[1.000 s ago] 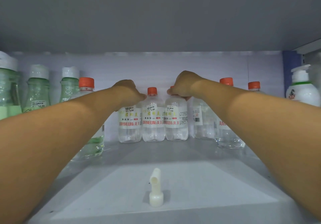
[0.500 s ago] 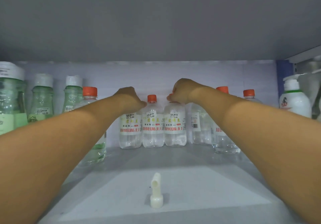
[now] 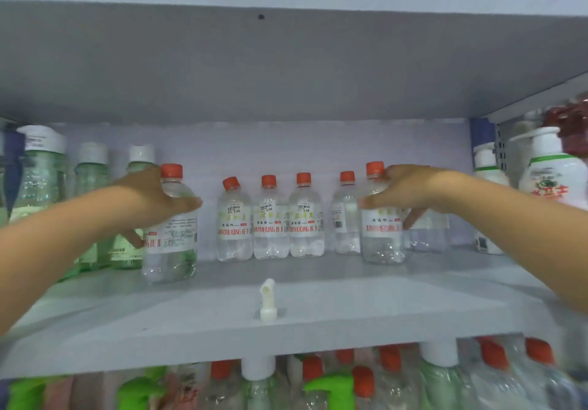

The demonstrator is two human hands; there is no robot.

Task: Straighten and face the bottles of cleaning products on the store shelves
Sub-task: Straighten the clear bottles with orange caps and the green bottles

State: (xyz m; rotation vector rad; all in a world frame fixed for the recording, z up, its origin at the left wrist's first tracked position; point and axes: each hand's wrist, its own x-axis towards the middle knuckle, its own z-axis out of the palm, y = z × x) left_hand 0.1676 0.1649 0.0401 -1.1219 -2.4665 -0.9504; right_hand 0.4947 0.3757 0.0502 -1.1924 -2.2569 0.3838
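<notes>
On middle shelf point(image 3: 318, 320) | left hand point(image 3: 152, 199) gripping outer left bottle point(image 3: 171, 228), label turned sideways | right hand point(image 3: 410, 191) gripping outer right bottle point(image 3: 381, 222), label frontward | three centre bottles point(image 3: 270, 218) faced; ends, fourth bottle point(image 3: 345, 215) left | loose white nozzle point(image 3: 267, 300) at front.

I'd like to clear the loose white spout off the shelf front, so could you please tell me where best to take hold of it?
Pinch the narrow upright neck of the white spout from the front, a grip across its two sides. It stands alone on its wider base near the shelf edge, with both hands busy on bottles behind, so nothing blocks a frontal approach.
</notes>
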